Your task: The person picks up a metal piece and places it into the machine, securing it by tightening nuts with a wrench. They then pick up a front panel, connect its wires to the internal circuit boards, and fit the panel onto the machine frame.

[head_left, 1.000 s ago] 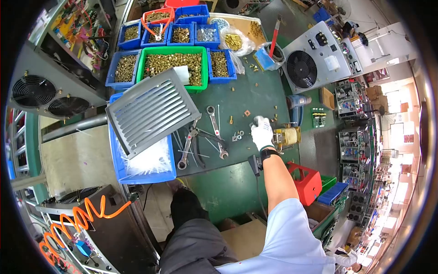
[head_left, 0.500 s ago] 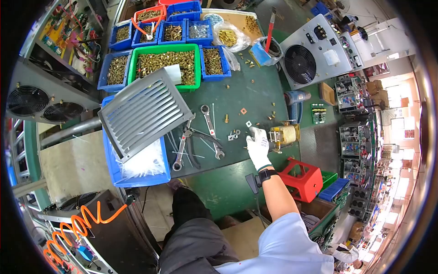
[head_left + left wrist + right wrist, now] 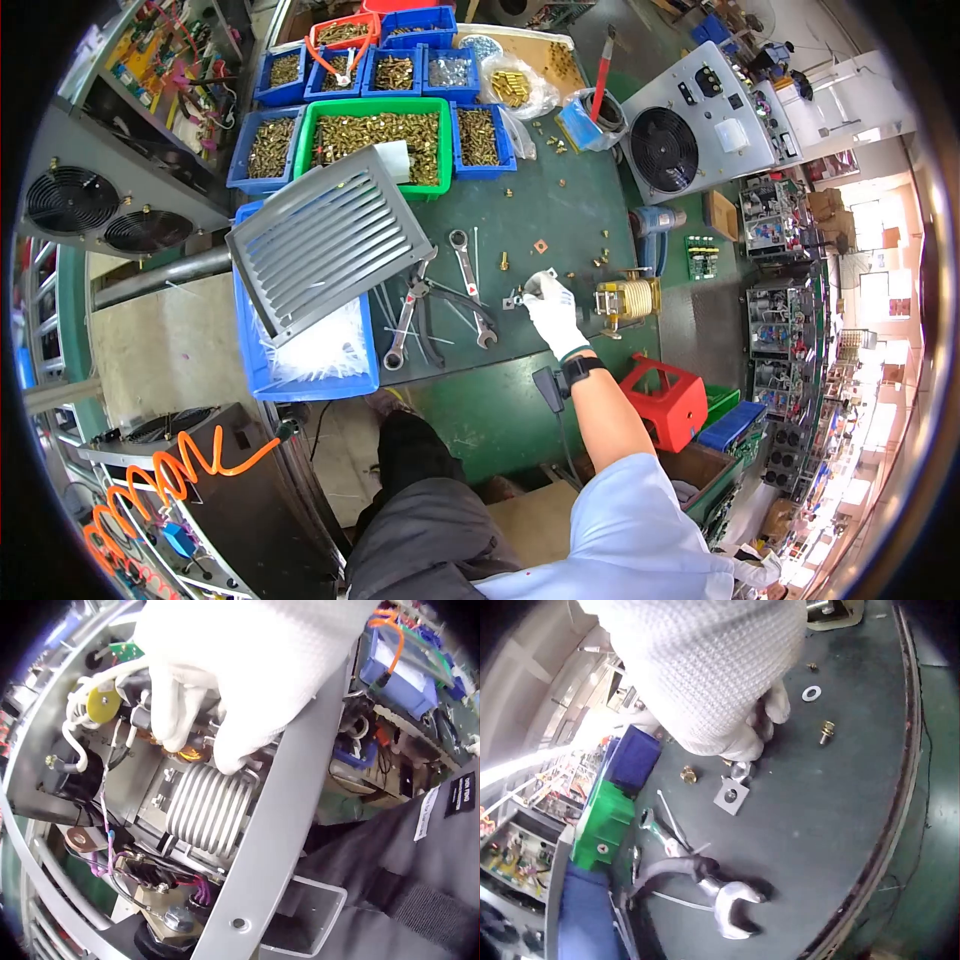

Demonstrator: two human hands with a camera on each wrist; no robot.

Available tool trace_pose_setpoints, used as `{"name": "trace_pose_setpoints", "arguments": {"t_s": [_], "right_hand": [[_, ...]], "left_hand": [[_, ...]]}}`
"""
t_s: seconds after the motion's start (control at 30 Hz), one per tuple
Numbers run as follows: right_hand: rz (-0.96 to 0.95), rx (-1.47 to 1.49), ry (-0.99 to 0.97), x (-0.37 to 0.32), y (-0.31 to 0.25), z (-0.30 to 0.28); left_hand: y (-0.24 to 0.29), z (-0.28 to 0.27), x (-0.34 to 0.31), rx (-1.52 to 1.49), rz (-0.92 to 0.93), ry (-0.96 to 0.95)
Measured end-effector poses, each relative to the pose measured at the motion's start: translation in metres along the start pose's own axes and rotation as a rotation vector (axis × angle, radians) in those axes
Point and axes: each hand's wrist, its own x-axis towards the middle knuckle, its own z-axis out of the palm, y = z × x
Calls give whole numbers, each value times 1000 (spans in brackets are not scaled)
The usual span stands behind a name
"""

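Note:
My white-gloved right hand (image 3: 553, 313) is low over the green bench, its fingers bent down beside a metal nut (image 3: 742, 771) and a square washer (image 3: 730, 796). The fingertips are partly hidden under the glove, and I cannot tell whether they pinch anything. A white ring washer (image 3: 811, 694) and a brass bolt (image 3: 826, 731) lie near this hand. In the left wrist view my gloved left hand (image 3: 232, 667) reaches inside a grey metal frame (image 3: 289, 787). Its fingers bend down among the parts, the thumb close to the end of a silver coil (image 3: 210, 810).
Wrenches (image 3: 467, 262) and black-handled pliers (image 3: 424, 290) lie left of the right hand. A rope-wound part (image 3: 632, 298) stands to its right. Behind are a green bin (image 3: 447, 150) of brass fasteners and several blue bins. A slatted grey panel (image 3: 330, 248) lies across a blue tray (image 3: 310, 390).
My right hand has moved left, away from the rope-wound part, to the small nuts and washers. A small pale square piece has come into sight on the bench beyond its fingers.

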Motion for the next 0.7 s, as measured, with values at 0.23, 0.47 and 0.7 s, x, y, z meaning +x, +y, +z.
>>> {"name": "trace_pose_setpoints", "arguments": {"t_s": [0.23, 0.47, 0.7], "right_hand": [[218, 410, -31, -7, -9, 2], [110, 116, 126, -4, -5, 14], [21, -34, 183, -10, -15, 14]], "left_hand": [[17, -15, -13, 137, 160, 447], [48, -61, -17, -141, -28, 41], [61, -75, -11, -136, -78, -52]]}}
